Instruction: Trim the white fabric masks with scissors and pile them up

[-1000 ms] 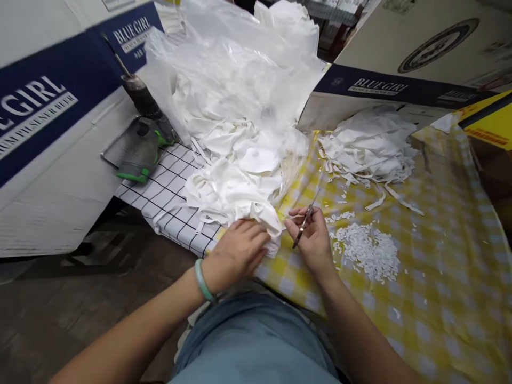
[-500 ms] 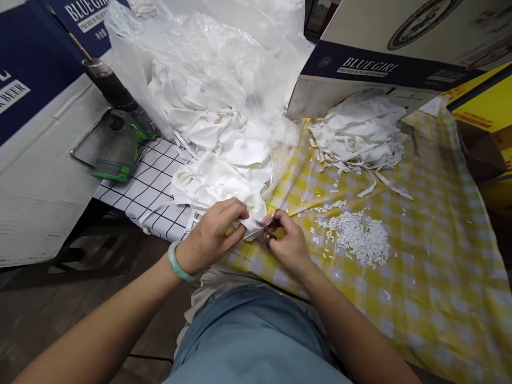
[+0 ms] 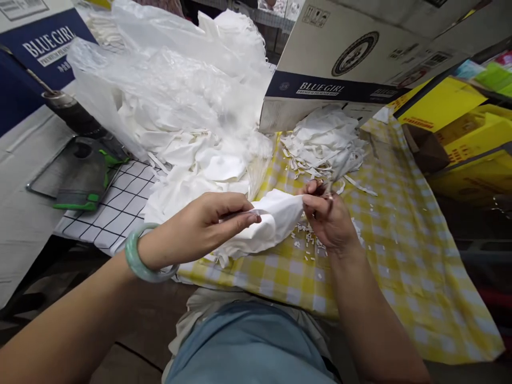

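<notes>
Thin white cloth piece held above yellow-checked tabletop. Left hand pinches one end; right hand's grip closed on the other, plus blurred metal snips, probably. Likely light, limp; hold by edges.

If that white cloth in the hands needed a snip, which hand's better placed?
Probably the right hand: it holds the scissors, though they point away from the white cloth. The left hand grips that cloth and shows no tool.

Single head-worn view, forward and down, hands near
</notes>
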The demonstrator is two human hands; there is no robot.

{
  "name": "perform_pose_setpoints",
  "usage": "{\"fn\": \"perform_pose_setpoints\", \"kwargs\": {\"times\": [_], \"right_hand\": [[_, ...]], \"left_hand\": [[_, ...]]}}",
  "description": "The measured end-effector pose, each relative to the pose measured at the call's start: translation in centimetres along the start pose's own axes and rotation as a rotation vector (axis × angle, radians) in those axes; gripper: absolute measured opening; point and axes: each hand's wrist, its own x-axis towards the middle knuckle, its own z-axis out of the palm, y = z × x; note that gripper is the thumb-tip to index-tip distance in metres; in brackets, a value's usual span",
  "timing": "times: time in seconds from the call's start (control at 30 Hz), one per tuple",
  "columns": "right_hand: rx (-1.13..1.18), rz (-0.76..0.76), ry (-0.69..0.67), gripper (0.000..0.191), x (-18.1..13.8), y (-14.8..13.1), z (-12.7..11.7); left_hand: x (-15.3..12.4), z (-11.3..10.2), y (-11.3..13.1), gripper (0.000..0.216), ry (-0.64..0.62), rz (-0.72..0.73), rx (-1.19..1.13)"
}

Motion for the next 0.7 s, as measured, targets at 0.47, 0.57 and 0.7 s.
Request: {"fn": "perform_pose_setpoints", "kwargs": {"times": [0.47, 0.57, 0.7], "right_hand": [[0.200, 0.139, -0.192, 0.025, -1.9, 1.3, 0.5], [0.323, 0.250, -0.205, 0.030, -1.4, 1.8, 2.0], [0.479, 0.385, -0.290, 0.041, -2.9, 4.4, 5.0]], "left_hand": [[0.1, 2.6, -1.1, 0.032, -0.278, -0.094, -0.273], [0.1, 4.0, -0.7, 0.023, 0.001, 0.179, -0.089], [0.8, 6.8, -1.8, 0.021, 0.239, 0.281, -0.304]]}}
